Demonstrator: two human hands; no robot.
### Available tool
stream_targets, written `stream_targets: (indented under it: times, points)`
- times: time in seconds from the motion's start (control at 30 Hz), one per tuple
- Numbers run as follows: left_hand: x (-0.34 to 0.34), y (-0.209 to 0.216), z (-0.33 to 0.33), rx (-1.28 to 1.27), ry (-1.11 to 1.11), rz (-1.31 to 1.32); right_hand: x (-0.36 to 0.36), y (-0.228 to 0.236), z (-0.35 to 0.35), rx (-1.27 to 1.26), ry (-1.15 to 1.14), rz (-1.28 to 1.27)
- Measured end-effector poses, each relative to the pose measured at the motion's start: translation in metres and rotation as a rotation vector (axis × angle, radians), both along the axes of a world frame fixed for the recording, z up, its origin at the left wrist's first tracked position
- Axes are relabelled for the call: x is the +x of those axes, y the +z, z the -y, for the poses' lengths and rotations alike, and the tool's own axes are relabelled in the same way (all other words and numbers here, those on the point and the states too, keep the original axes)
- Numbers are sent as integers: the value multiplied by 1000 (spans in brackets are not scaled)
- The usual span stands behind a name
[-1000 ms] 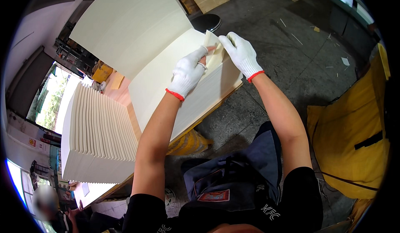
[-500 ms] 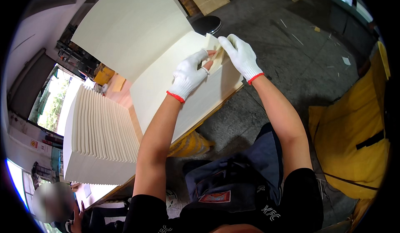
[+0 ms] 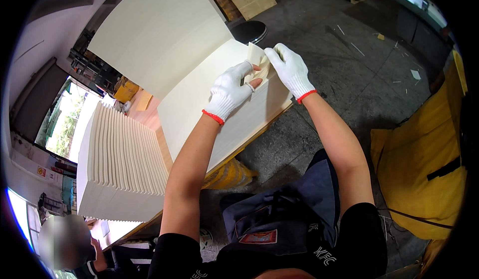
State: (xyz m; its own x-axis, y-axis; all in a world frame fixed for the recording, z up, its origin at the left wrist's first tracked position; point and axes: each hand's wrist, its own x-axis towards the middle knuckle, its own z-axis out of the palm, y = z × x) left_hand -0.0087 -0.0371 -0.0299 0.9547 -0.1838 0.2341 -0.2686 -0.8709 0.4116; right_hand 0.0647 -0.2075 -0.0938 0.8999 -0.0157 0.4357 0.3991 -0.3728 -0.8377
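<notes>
A thick stack of cream paper sheets point(image 3: 199, 107) lies ahead of me, with a large section point(image 3: 159, 34) bent up at its far left side. I wear white knit gloves with red cuffs, and the thumb and a fingertip of my left hand point(image 3: 231, 90) are bare. My left hand rests over the stack's near right corner, its bare thumb and finger around the lifted sheet corners point(image 3: 257, 57). Just right of it, my right hand point(image 3: 289, 69) is closed on the same curled corners, its fingers bent over them. The fingertips' undersides are hidden.
Left of the stack, a fanned pile of cream sheets point(image 3: 124, 164) stands on the wooden table point(image 3: 159, 141). A round black stool point(image 3: 249, 31) is beyond the corner. Yellow fabric point(image 3: 419, 164) hangs at right. Another person point(image 3: 65, 244) is at lower left. Scraps litter the floor.
The lifted sheet corners have opened out more between my hands. My left hand has shifted slightly right and down; the right one has barely moved.
</notes>
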Motion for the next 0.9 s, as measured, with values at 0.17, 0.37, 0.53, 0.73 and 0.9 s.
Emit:
stream_targets:
  times: [0.17, 0.37, 0.53, 0.73, 0.9]
  points:
    - [1, -2, -1, -76, -25, -8, -1, 1, 2, 25, 16, -9]
    - [3, -6, -6, -120, -41, 20, -1, 1, 0, 10, 9, -12]
    - [5, -6, -5, 25, -29, 55, -1, -1, -2, 45, 1, -17]
    - [-2, 2, 4, -29, 28, -16, -2, 0, 1, 48, 11, -35]
    - [-8, 1, 0, 109, -116, 163, -7, 4, 6, 172, 44, 78]
